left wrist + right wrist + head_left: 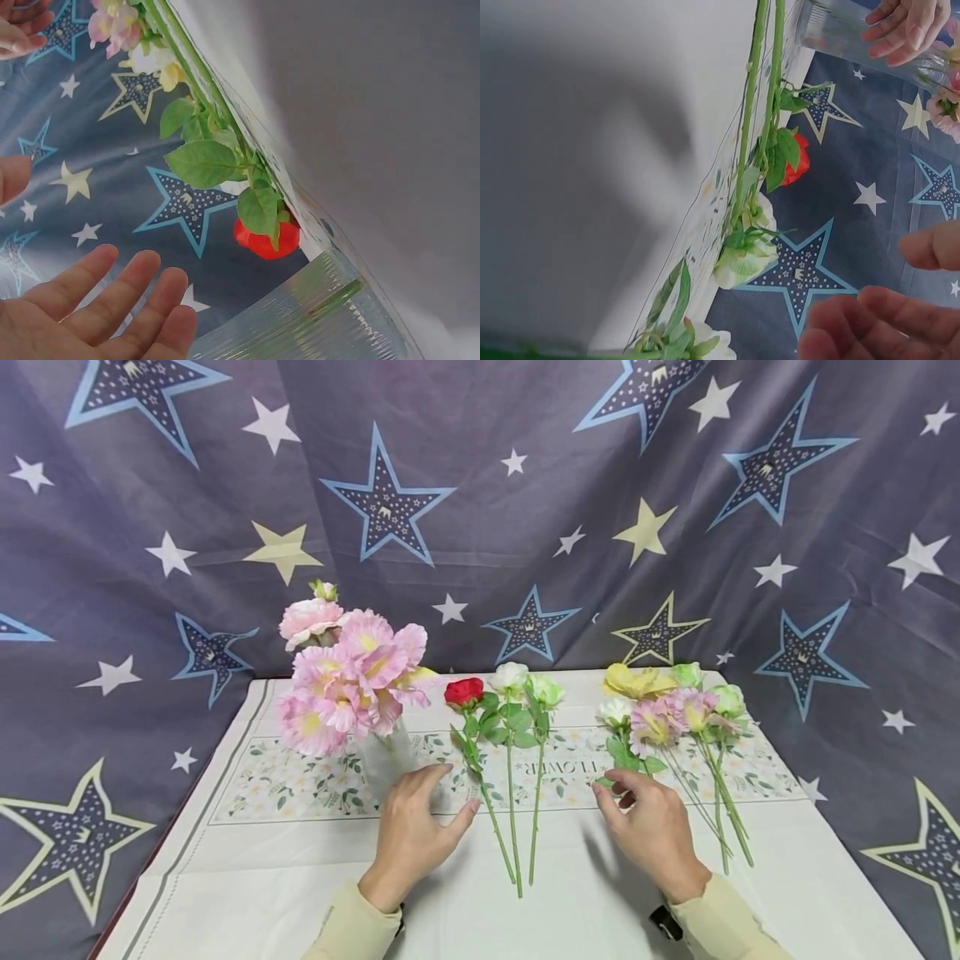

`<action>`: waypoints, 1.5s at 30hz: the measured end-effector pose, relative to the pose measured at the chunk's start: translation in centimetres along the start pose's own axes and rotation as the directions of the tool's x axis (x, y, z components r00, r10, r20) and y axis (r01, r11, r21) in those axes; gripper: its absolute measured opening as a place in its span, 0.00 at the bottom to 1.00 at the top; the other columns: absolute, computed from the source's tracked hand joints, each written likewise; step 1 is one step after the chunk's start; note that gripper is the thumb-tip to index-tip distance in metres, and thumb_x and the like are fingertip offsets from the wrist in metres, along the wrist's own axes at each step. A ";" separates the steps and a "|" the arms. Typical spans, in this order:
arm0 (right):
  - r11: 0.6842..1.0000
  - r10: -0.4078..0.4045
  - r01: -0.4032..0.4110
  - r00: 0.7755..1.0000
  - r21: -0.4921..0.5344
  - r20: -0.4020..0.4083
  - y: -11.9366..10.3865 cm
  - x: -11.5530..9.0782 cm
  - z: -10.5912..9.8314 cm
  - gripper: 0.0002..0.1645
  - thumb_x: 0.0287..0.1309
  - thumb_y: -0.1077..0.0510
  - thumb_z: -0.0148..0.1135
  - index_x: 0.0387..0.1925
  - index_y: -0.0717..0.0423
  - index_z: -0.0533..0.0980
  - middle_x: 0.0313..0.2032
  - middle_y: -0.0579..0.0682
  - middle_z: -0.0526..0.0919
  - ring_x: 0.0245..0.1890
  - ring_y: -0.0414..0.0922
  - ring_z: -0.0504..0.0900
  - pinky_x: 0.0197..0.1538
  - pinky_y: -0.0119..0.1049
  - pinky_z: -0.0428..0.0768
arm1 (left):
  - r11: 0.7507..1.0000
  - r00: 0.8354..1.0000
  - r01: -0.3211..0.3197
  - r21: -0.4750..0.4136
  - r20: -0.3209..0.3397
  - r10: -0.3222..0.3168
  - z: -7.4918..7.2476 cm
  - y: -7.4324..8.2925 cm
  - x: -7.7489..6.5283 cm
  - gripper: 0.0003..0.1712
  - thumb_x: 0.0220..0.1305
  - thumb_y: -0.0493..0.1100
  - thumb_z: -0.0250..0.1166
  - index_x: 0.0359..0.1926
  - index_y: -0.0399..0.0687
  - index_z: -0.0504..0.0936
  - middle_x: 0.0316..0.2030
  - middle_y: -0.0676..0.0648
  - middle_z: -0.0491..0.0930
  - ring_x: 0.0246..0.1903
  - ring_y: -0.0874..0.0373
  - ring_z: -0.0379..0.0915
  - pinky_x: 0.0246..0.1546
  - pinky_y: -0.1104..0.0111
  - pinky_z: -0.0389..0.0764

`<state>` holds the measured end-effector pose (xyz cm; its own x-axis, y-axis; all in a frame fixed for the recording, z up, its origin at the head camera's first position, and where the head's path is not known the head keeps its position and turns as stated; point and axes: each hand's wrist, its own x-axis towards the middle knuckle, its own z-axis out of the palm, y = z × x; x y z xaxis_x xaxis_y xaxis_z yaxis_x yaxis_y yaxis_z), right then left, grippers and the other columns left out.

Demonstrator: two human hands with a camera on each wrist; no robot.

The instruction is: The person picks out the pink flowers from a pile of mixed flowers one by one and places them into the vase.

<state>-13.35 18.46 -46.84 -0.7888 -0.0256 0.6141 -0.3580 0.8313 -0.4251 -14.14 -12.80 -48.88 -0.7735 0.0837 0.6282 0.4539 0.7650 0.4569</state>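
My left hand point(416, 831) hovers beside a clear ribbed vase point(386, 760), thumb and fingers spread with nothing between them. Pink ruffled flowers point(352, 685) and a paler pink bloom stand in the vase. Between my hands lie three single stems: a red rose point(463, 692), a white rose point(510, 678) and a light green rose point(546, 690). Empty and loosely curved, my right hand point(652, 827) is over the table just left of a second group of flowers. In the left wrist view, the vase point(322, 307) is close by my left fingers point(154, 300).
The second group at right holds a yellow flower point(633, 681), pink flowers point(663, 718), a white rose point(615, 711) and light green roses point(727, 700). A floral runner point(300, 777) crosses the white tablecloth point(262, 877). Behind hangs a star-patterned curtain point(480, 527).
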 end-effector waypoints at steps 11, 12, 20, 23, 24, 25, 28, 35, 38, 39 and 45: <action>0.996 0.073 -0.069 0.995 -0.051 0.064 1.8 0.4 -1.3 0.11 0.54 0.57 0.77 0.40 0.56 0.87 0.27 0.50 0.87 0.20 0.39 0.79 0.24 0.39 0.76 | 1.000 1.000 -0.013 0.012 0.001 0.013 0.1 -0.2 -0.2 0.33 0.51 0.57 0.80 0.54 0.45 0.85 0.49 0.43 0.86 0.48 0.44 0.82 0.53 0.49 0.78; 0.996 0.077 -0.073 0.994 -0.055 0.071 2.0 0.4 -1.4 0.11 0.54 0.58 0.76 0.40 0.56 0.87 0.27 0.51 0.87 0.19 0.37 0.78 0.23 0.38 0.75 | 1.000 1.000 -0.011 0.011 0.004 0.011 0.0 -0.1 -0.2 0.33 0.51 0.57 0.80 0.54 0.45 0.85 0.49 0.43 0.86 0.48 0.44 0.82 0.53 0.49 0.78; 0.991 0.094 -0.083 0.990 -0.106 0.103 3.6 0.5 -1.7 0.12 0.54 0.57 0.75 0.40 0.58 0.87 0.28 0.53 0.87 0.16 0.36 0.73 0.20 0.37 0.71 | 1.000 1.000 -0.010 0.004 0.002 0.010 -0.2 0.0 -0.1 0.34 0.50 0.58 0.80 0.54 0.45 0.85 0.49 0.42 0.86 0.49 0.43 0.82 0.54 0.49 0.78; 0.987 0.113 -0.099 0.987 -0.127 0.114 4.1 0.6 -2.0 0.12 0.55 0.57 0.75 0.40 0.59 0.87 0.28 0.53 0.87 0.16 0.37 0.74 0.19 0.38 0.70 | 1.000 1.000 -0.007 0.007 0.004 0.007 -0.2 -0.1 -0.1 0.34 0.50 0.58 0.80 0.54 0.45 0.85 0.49 0.42 0.86 0.49 0.43 0.82 0.54 0.48 0.78; 0.986 0.127 -0.111 0.984 -0.128 0.123 4.2 0.7 -2.1 0.12 0.55 0.57 0.74 0.41 0.59 0.87 0.28 0.53 0.87 0.16 0.38 0.74 0.18 0.38 0.70 | 1.000 1.000 -0.005 0.007 0.007 0.005 -0.2 -0.1 -0.1 0.34 0.50 0.58 0.80 0.54 0.45 0.85 0.49 0.42 0.86 0.49 0.43 0.82 0.54 0.48 0.78; 0.983 0.143 -0.125 0.981 -0.133 0.133 4.4 0.7 -2.3 0.13 0.56 0.56 0.74 0.41 0.59 0.87 0.29 0.53 0.87 0.15 0.39 0.74 0.18 0.38 0.70 | 1.000 1.000 -0.004 0.008 0.007 0.004 -0.2 -0.1 -0.1 0.34 0.50 0.58 0.80 0.54 0.45 0.85 0.49 0.42 0.86 0.49 0.43 0.82 0.54 0.48 0.78; 0.976 0.181 -0.157 0.971 -0.154 0.159 4.8 1.0 -2.8 0.14 0.58 0.55 0.72 0.42 0.60 0.87 0.30 0.54 0.88 0.17 0.41 0.76 0.18 0.40 0.71 | 1.000 1.000 -0.003 0.009 0.012 0.003 -0.2 -0.1 -0.2 0.34 0.50 0.58 0.80 0.54 0.45 0.85 0.49 0.42 0.86 0.49 0.43 0.82 0.54 0.48 0.78; 0.954 0.254 -0.205 0.942 -0.220 0.222 6.3 1.2 -3.8 0.17 0.60 0.53 0.70 0.45 0.62 0.86 0.31 0.57 0.87 0.19 0.46 0.79 0.20 0.43 0.73 | 1.000 1.000 -0.006 -0.006 0.021 0.006 -0.1 -0.2 -0.1 0.34 0.50 0.58 0.80 0.55 0.44 0.85 0.50 0.42 0.86 0.50 0.42 0.81 0.55 0.48 0.77; 0.944 0.277 -0.215 0.929 -0.249 0.245 7.2 1.2 -4.2 0.17 0.61 0.53 0.69 0.45 0.63 0.85 0.30 0.55 0.86 0.21 0.47 0.79 0.21 0.43 0.73 | 1.000 1.000 -0.006 -0.007 0.025 0.006 -0.1 -0.2 -0.1 0.34 0.50 0.58 0.80 0.55 0.44 0.85 0.50 0.41 0.86 0.49 0.42 0.81 0.55 0.48 0.77; 0.941 0.283 -0.217 0.926 -0.258 0.252 7.5 1.2 -4.3 0.17 0.61 0.53 0.69 0.45 0.63 0.85 0.30 0.55 0.85 0.21 0.47 0.79 0.21 0.43 0.73 | 1.000 1.000 -0.006 -0.007 0.025 0.006 -0.1 -0.2 -0.1 0.34 0.50 0.58 0.80 0.55 0.44 0.85 0.50 0.41 0.86 0.49 0.42 0.81 0.55 0.48 0.77; 0.935 0.290 -0.206 0.912 -0.287 0.291 9.1 1.6 -5.1 0.17 0.61 0.54 0.67 0.45 0.64 0.85 0.30 0.56 0.86 0.23 0.52 0.81 0.21 0.45 0.74 | 1.000 1.000 -0.007 -0.003 0.023 0.007 -0.1 -0.3 -0.3 0.34 0.50 0.57 0.81 0.54 0.44 0.85 0.49 0.42 0.86 0.49 0.43 0.82 0.55 0.48 0.77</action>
<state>-15.31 28.83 -46.40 -0.9684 0.0565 0.2430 -0.0286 0.9425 -0.3331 -14.04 -13.05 -49.12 -0.7801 0.1039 0.6170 0.4609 0.7623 0.4544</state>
